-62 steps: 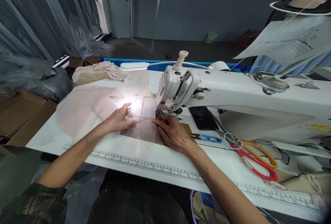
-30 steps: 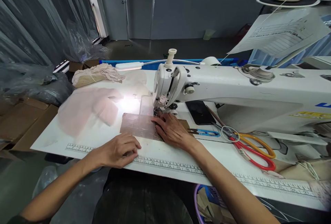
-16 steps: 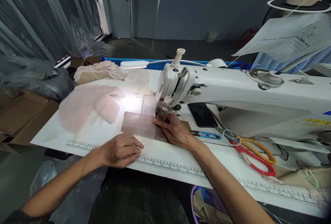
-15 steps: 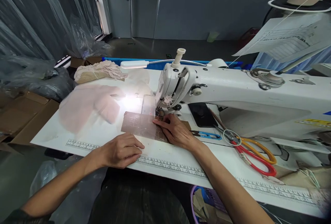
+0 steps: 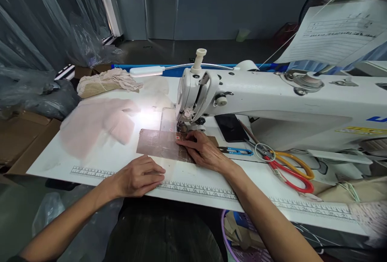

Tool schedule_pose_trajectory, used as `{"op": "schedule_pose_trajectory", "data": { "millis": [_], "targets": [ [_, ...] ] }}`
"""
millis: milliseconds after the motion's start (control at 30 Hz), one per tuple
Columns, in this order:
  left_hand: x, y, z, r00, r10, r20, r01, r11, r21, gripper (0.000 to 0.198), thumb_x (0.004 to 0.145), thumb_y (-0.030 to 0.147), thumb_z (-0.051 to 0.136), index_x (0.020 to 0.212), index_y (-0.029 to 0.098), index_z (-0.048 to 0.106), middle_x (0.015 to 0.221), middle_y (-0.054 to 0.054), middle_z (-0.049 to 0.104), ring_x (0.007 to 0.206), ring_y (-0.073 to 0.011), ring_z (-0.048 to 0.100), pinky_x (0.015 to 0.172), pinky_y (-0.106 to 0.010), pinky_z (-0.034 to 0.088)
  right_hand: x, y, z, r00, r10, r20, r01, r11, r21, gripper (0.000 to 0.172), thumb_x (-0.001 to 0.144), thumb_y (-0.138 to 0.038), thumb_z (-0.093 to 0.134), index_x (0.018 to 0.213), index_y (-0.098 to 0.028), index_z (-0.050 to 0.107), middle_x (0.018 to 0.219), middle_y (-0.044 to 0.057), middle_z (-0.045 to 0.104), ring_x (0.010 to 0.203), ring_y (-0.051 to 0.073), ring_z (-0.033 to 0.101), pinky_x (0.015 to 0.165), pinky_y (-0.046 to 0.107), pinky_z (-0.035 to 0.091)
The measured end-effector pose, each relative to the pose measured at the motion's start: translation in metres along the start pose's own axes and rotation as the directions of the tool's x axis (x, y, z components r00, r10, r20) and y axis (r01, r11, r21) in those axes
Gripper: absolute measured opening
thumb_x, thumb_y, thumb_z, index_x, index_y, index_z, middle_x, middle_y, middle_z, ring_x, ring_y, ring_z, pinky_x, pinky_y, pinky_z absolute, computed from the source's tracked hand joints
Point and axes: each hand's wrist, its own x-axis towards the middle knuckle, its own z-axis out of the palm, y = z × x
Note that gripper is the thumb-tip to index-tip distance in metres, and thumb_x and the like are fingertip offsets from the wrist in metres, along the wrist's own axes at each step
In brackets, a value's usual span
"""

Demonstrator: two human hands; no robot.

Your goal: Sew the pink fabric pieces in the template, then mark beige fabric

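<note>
My left hand (image 5: pixel 139 176) rests near the table's front edge, fingers bent and pressed together at the edge of a faint strip of sheer fabric (image 5: pixel 169 166). That strip runs over a brown flat board (image 5: pixel 151 143) toward the sewing machine's presser foot (image 5: pixel 181 127). My right hand (image 5: pixel 203 151) lies on the board's right part, just in front of the foot, index finger stretched left and its other fingers partly hidden. By its fingertip shows a small red-and-white mark (image 5: pixel 177 137). The white sewing machine (image 5: pixel 242 92) stands behind and to the right.
Pale pink sheer fabric (image 5: pixel 93 125) lies left, with a tied lace bundle (image 5: pixel 105 81) behind it. Right of my right hand are blue thread snips (image 5: pixel 238 151), a black phone (image 5: pixel 231 128) and scissors (image 5: pixel 290 169). A printed ruler (image 5: pixel 196 191) follows the front edge. A purple basket (image 5: pixel 224 229) sits below.
The view has shifted slightly, so the scene sits a little further left and higher. The red-and-white mark by my right fingertip now shows clearly. Both hands keep nearly the same places.
</note>
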Motion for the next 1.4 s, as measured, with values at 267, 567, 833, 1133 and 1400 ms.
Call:
{"op": "schedule_pose_trajectory", "data": {
  "millis": [267,567,833,1133,1400],
  "targets": [
    [-0.002,0.001,0.001,0.998,-0.021,0.067,0.017,0.999,0.047,0.009,0.09,0.011,0.059,0.096,0.016,0.062,0.099,-0.009,0.071,0.079,-0.0164,0.063,0.065,-0.03,0.046,0.0,-0.003,-0.003,0.999,0.033,-0.008,-0.033,0.999,0.038,0.038,0.092,-0.013,0.046,0.122,-0.023,0.067,0.106,0.012,0.056,0.1,0.025,0.054,0.088,0.046,0.051],
    [-0.001,0.0,0.002,0.996,-0.035,0.077,0.034,0.999,0.023,0.008,0.09,0.012,0.058,0.096,0.015,0.062,0.099,-0.009,0.071,0.079,-0.0169,0.063,0.065,-0.032,0.044,0.0,-0.018,-0.015,0.993,0.04,0.111,-0.048,0.996,0.074,0.038,0.086,-0.012,0.051,0.114,-0.029,0.072,0.106,0.01,0.056,0.102,0.024,0.056,0.089,0.043,0.049],
    [0.014,-0.01,-0.006,0.998,-0.07,-0.011,0.07,0.997,0.024,0.033,0.092,0.039,0.059,0.109,0.011,0.06,0.099,-0.015,0.069,0.083,-0.0202,0.064,0.067,-0.033,0.052,0.0,-0.02,-0.015,0.988,0.062,0.138,-0.067,0.997,0.033,0.038,0.087,-0.013,0.051,0.117,-0.027,0.071,0.107,0.012,0.056,0.105,0.026,0.054,0.088,0.044,0.049],
    [0.067,-0.08,0.014,0.974,0.001,0.227,-0.086,0.926,0.368,0.026,0.098,0.021,0.042,0.097,0.01,0.065,0.102,-0.013,0.068,0.084,-0.019,0.062,0.076,-0.034,0.053,-0.002,-0.016,-0.01,0.996,0.033,0.08,-0.035,0.999,0.029,0.037,0.085,-0.013,0.052,0.112,-0.027,0.073,0.104,0.01,0.056,0.102,0.025,0.054,0.089,0.045,0.05],
    [0.078,-0.097,0.013,0.916,-0.171,0.364,-0.032,0.871,0.49,0.035,0.098,0.032,0.041,0.114,0.009,0.063,0.116,-0.014,0.064,0.089,-0.024,0.055,0.074,-0.039,0.041,0.001,-0.01,0.002,0.995,0.096,-0.022,-0.097,0.994,-0.054,0.034,0.094,-0.019,0.047,0.121,-0.021,0.068,0.105,0.015,0.055,0.097,0.027,0.056,0.082,0.045,0.054]
  ]
}}
